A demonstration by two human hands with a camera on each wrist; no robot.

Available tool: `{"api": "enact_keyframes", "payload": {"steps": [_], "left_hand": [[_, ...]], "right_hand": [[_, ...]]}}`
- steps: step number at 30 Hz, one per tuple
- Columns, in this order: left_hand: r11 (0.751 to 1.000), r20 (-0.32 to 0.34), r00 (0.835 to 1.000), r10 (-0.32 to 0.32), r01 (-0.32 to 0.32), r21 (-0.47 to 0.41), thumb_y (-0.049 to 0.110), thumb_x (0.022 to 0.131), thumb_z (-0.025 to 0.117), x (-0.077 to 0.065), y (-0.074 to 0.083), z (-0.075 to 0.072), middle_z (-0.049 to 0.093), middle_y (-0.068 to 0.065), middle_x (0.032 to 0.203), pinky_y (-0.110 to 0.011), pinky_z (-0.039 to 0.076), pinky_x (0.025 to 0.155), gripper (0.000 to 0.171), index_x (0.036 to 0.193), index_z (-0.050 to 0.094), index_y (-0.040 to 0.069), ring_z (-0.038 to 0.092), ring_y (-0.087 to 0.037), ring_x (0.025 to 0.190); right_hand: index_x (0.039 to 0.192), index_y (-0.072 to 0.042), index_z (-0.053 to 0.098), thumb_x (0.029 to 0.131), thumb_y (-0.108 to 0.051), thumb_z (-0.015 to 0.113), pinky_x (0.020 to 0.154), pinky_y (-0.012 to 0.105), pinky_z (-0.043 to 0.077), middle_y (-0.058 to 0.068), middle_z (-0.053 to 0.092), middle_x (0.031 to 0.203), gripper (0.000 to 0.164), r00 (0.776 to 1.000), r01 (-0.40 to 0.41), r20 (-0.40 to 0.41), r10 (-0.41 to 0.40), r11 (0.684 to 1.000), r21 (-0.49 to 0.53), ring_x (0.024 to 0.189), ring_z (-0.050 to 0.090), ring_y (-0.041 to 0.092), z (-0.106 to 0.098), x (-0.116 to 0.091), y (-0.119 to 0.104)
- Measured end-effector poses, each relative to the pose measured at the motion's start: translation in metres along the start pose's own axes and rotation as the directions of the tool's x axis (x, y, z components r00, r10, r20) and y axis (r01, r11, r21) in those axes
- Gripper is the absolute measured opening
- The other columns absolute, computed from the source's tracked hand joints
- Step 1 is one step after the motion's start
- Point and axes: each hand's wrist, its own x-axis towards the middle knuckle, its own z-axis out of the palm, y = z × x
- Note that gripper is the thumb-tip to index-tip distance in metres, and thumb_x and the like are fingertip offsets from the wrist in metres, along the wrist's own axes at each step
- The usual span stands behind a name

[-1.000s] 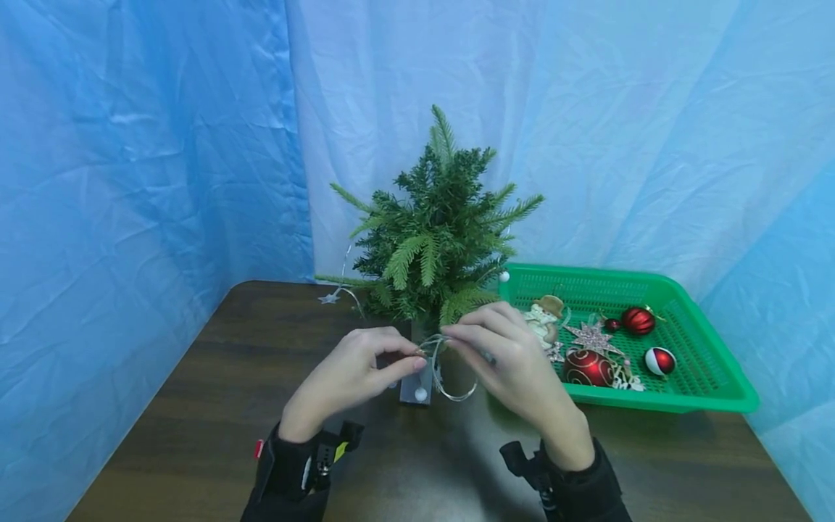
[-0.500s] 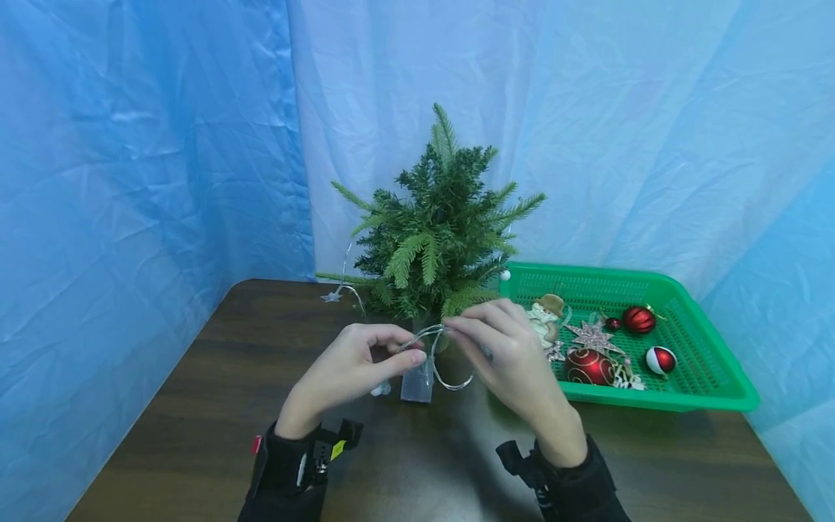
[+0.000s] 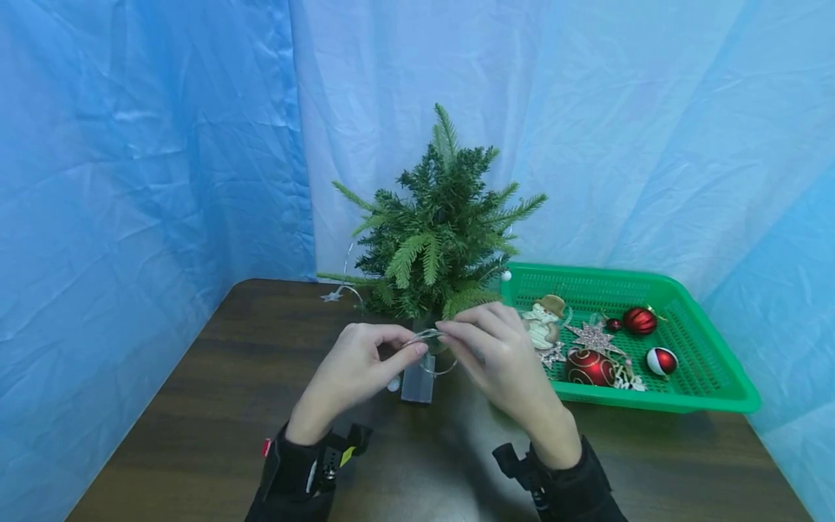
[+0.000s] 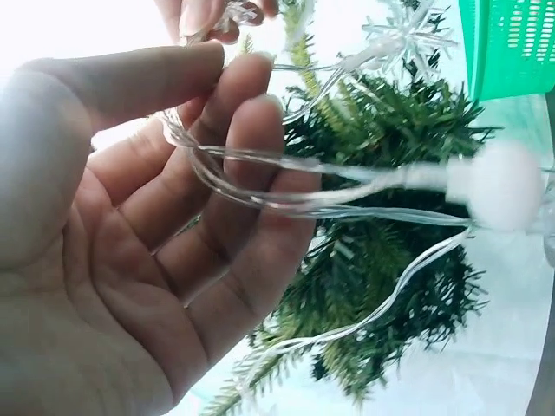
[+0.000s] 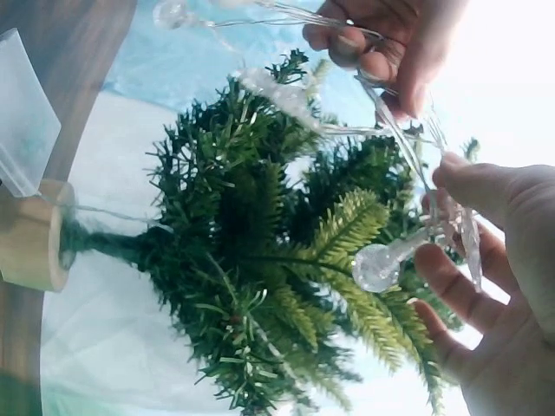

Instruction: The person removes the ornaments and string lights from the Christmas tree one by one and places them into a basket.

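Observation:
My left hand (image 3: pixel 355 370) pinches the clear wire of a string of fairy lights (image 3: pixel 424 335) between thumb and fingers. My right hand (image 3: pixel 505 362) holds the same string a little to the right, and a loop of it hangs between the two hands. In the left wrist view, wires cross the fingers toward a blurred white bulb (image 4: pixel 507 186). A clear round bulb (image 5: pixel 376 268) dangles by the right fingers in the right wrist view. Just behind the hands stands a small green Christmas tree (image 3: pixel 437 232). At its left side a star light (image 3: pixel 333 296) sticks out on wire.
A grey box (image 3: pixel 417 384) lies before the tree, whose round wooden base (image 5: pixel 35 234) shows in the right wrist view. On the right, a green basket (image 3: pixel 717 399) holds a snowman ornament (image 3: pixel 541 326), a glittery star (image 3: pixel 592 336) and several red baubles (image 3: pixel 589 367). Blue curtains (image 3: pixel 417 65) enclose the table.
My right hand has shifted slightly left, closer to the left one. The hanging loop has become smaller, and the white bulb before the box has moved left beneath the left hand.

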Motion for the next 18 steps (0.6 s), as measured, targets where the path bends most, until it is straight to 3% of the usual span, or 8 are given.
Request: {"api": "enact_keyframes", "payload": {"steps": [4, 7, 11, 18], "left_hand": [[0.996, -0.066, 0.997, 0.051, -0.046, 0.075, 0.027, 0.099, 0.069, -0.003, 0.002, -0.005, 0.072, 0.013, 0.092, -0.025, 0.044, 0.055, 0.014, 0.104, 0.079, 0.02, 0.047, -0.002, 0.055], [0.989, -0.107, 0.99, 0.095, -0.081, 0.125, 0.026, 0.099, 0.07, -0.005, 0.002, -0.007, 0.072, 0.011, 0.097, -0.027, 0.05, 0.063, 0.013, 0.103, 0.079, 0.018, 0.058, -0.003, 0.072], [0.983, -0.143, 0.983, 0.115, -0.091, 0.161, 0.026, 0.099, 0.068, -0.006, 0.003, -0.01, 0.068, 0.01, 0.097, -0.028, 0.048, 0.063, 0.012, 0.103, 0.077, 0.018, 0.056, -0.006, 0.074], [0.983, -0.171, 0.981, 0.094, -0.064, 0.172, 0.021, 0.101, 0.066, -0.01, 0.003, -0.021, 0.064, 0.008, 0.078, -0.026, 0.038, 0.048, 0.013, 0.108, 0.075, 0.015, 0.035, -0.003, 0.047]], "right_hand": [[0.11, -0.009, 0.078, 0.089, -0.018, 0.078, 0.09, 0.042, 0.046, 0.002, 0.071, 0.102, 0.022, 1.0, 0.01, 0.01, -0.01, 1.0, 0.023, 0.098, 0.061, 0.024, 0.0, -0.001, 0.0], [0.112, -0.009, 0.077, 0.089, -0.02, 0.079, 0.09, 0.042, 0.046, 0.001, 0.071, 0.102, 0.025, 1.0, 0.017, 0.017, -0.017, 0.999, 0.04, 0.098, 0.061, 0.023, 0.0, -0.001, 0.0], [0.113, -0.009, 0.077, 0.091, -0.022, 0.078, 0.092, 0.042, 0.045, 0.001, 0.071, 0.103, 0.025, 1.0, 0.011, 0.022, -0.012, 0.999, 0.048, 0.1, 0.06, 0.024, -0.001, -0.002, 0.0], [0.111, -0.008, 0.077, 0.09, -0.021, 0.078, 0.092, 0.041, 0.045, 0.002, 0.072, 0.103, 0.025, 1.0, 0.023, -0.002, -0.023, 0.998, 0.065, 0.1, 0.06, 0.024, -0.003, 0.0, 0.0]]}}
